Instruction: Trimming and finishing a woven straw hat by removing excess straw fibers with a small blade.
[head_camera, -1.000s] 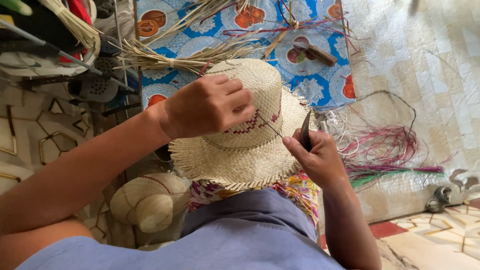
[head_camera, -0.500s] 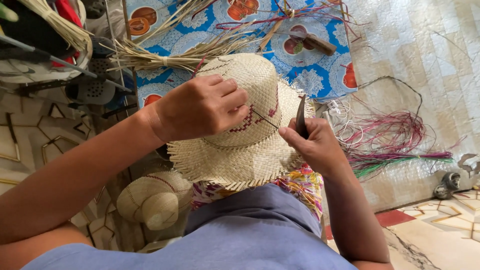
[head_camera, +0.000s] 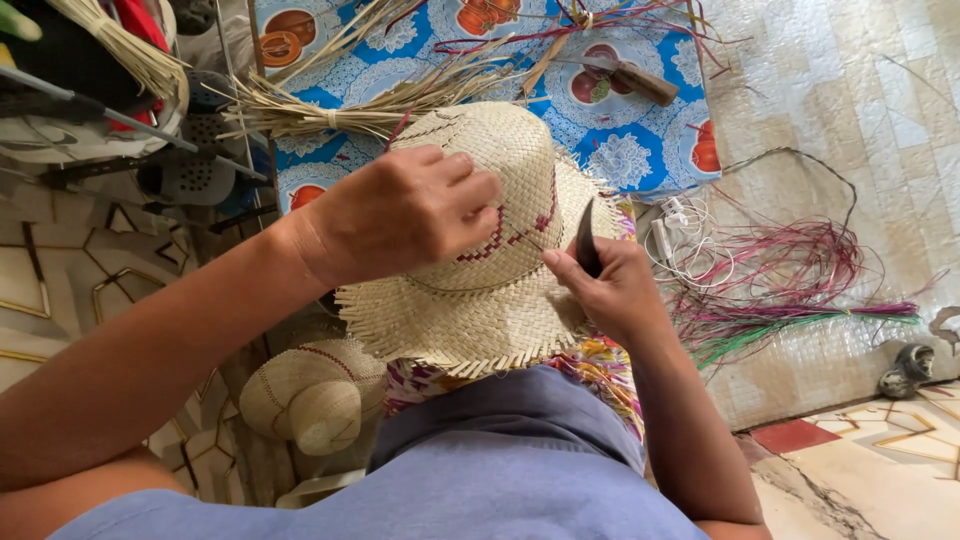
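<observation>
— Where's the straw hat (head_camera: 490, 250) now?

— On the person's lap, crown up. The left hand (head_camera: 400, 215) curls closed over its crown, pinching at the red pattern.

— And the right hand (head_camera: 610, 290)?

— Closed round a dark blade (head_camera: 585, 240) at the hat's right brim (a second ago it sat further out). The thin strand between the hands has shortened, so the trimming looks close.

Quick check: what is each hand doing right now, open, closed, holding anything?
Left hand: closed, fingers pinching the crown of the straw hat.
Right hand: closed around a dark knife.
</observation>
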